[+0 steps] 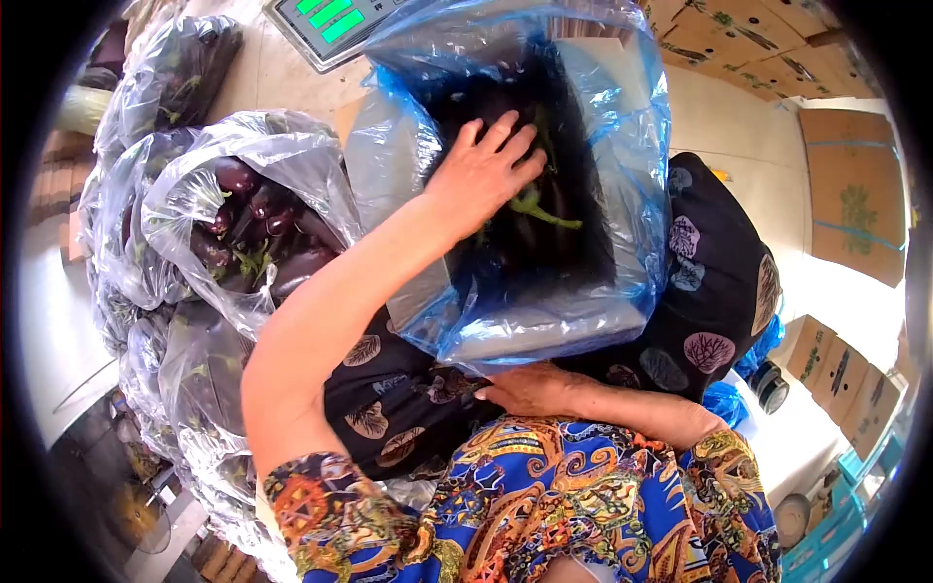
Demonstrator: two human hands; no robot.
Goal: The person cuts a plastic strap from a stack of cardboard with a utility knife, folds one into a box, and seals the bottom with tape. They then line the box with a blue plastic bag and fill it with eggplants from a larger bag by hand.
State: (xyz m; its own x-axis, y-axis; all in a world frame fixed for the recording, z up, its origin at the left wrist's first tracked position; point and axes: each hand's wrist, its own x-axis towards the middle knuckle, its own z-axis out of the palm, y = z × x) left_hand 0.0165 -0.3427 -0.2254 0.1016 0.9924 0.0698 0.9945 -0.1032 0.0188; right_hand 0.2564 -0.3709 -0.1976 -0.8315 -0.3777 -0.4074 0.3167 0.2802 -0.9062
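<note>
A box lined with a blue plastic bag (544, 335) stands before me, holding dark eggplants (530, 238); one green stem (544, 209) shows. My left hand (486, 170) reaches into it and lies over the eggplants, palm down, fingers spread; its thumb is hidden. My right hand (530, 389) is low at my lap, against the near edge of the box. The bag and box partly cover its fingers, so its grip does not show. To the left, an open clear bag (175, 219) holds more purple eggplants (277, 219).
Several clear bags of eggplants (199, 360) are piled along my left side. A scale with a lit green display (330, 19) lies beyond the box. Cardboard boxes (850, 189) stand at the right, and flattened printed cartons (748, 44) lie at the far right.
</note>
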